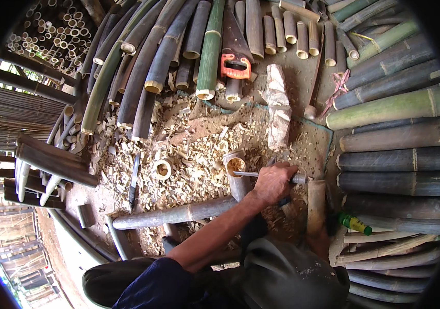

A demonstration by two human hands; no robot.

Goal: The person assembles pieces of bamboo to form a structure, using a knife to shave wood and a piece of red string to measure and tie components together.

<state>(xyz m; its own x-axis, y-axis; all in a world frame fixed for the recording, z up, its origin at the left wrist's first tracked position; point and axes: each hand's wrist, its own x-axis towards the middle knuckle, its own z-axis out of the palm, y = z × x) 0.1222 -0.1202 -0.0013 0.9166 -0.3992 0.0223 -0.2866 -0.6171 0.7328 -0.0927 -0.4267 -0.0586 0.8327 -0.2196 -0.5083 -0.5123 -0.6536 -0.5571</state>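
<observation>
My left hand (274, 184) is closed round the handle of a chisel (247, 174), reaching across from the lower left. Its thin metal blade points left into the hollow mouth of an upright bamboo piece (239, 188), whose pale inside shows wood bits. To the right, my right hand (319, 246) grips the lower end of a short bamboo club (316, 206), held just beside the chisel's butt end; its fingers are partly hidden in shadow. A long dark bamboo pole (173, 215) lies on the left side of the upright piece.
Wood chips (199, 180) cover the ground around a cut bamboo ring (162, 169) and a knife (134, 180). Farther back are an orange-handled saw (235, 66) and a pale hewn block (278, 110). Bamboo poles (395, 105) line the right, near a green bottle (355, 223).
</observation>
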